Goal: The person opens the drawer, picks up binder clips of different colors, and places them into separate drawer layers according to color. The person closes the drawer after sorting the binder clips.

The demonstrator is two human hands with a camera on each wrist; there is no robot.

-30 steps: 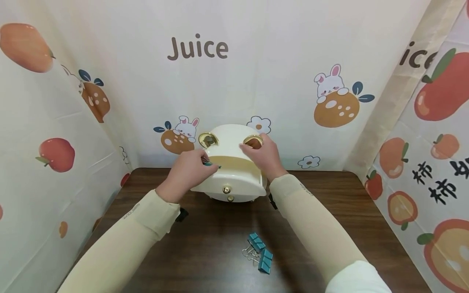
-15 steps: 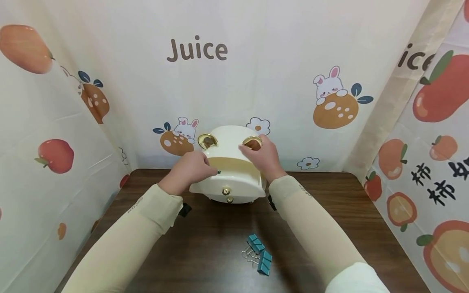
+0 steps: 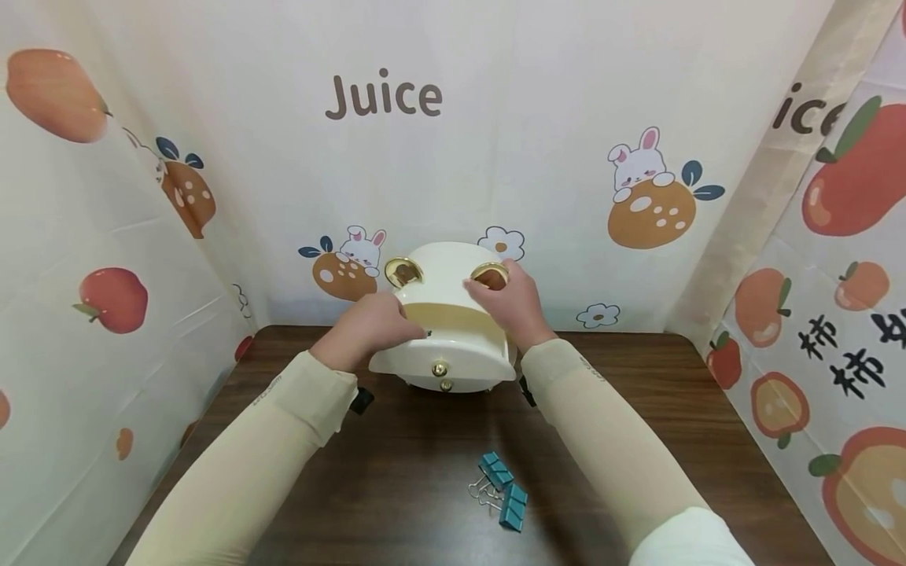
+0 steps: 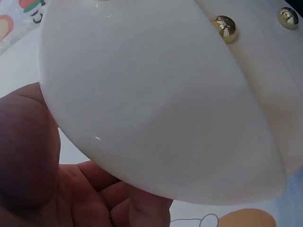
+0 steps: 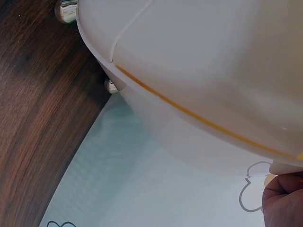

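Note:
A cream-white frog-shaped box [image 3: 446,271], with gold-rimmed eyes, stands at the back of the table, its upper drawer [image 3: 460,358] pulled out. My left hand [image 3: 368,326] reaches over the drawer's left end with curled fingers. A small dark bit of a teal binder clip shows at its fingertips; the rest is hidden. In the left wrist view the drawer front [image 4: 156,109] blocks the fingertips. My right hand [image 3: 513,303] grips the box at its right eye [image 3: 490,275]. In the right wrist view only part of that hand [image 5: 286,203] shows, at the box's edge.
Two teal binder clips [image 3: 513,505] with wire handles lie together on the dark wood table [image 3: 396,487], in front of the box. Gold knobs [image 3: 439,368] sit on the drawer fronts. A printed curtain [image 3: 531,118] hangs behind the table and on both sides.
My left hand has lowered the teal binder clip into the open drawer, where it is now mostly hidden. The right hand keeps its grip on the box's eye.

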